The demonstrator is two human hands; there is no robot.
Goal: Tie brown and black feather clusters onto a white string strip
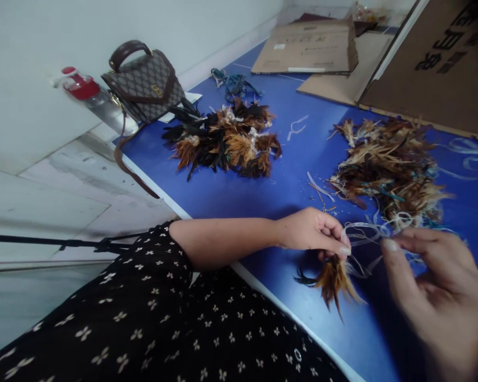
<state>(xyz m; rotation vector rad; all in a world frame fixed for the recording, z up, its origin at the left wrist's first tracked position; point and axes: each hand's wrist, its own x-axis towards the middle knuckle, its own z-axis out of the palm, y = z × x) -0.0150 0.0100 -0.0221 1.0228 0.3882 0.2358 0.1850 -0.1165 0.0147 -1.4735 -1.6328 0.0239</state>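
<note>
My left hand [316, 233] is closed in a pinch round the top of a small feather bunch [334, 278]. Its brown, tan and black feathers hang down over the blue table [295, 199]. A thin white ribbon [368, 231] runs in loops from that bunch towards the right. At its other side my right hand [438, 281], slightly blurred, pinches the ribbon between thumb and forefinger. Just beyond both hands lies a loose pile of brown and tan feathers [386, 164]. Farther left sits a heap of black and brown feather bunches [231, 140].
A patterned handbag [147, 87] and a water bottle with a red cap [99, 98] stand by the wall at the left. Flattened cardboard [306, 48] and a large carton [434, 69] take up the back. Teal strips [237, 85] and ribbon scraps [297, 127] lie on the tabletop.
</note>
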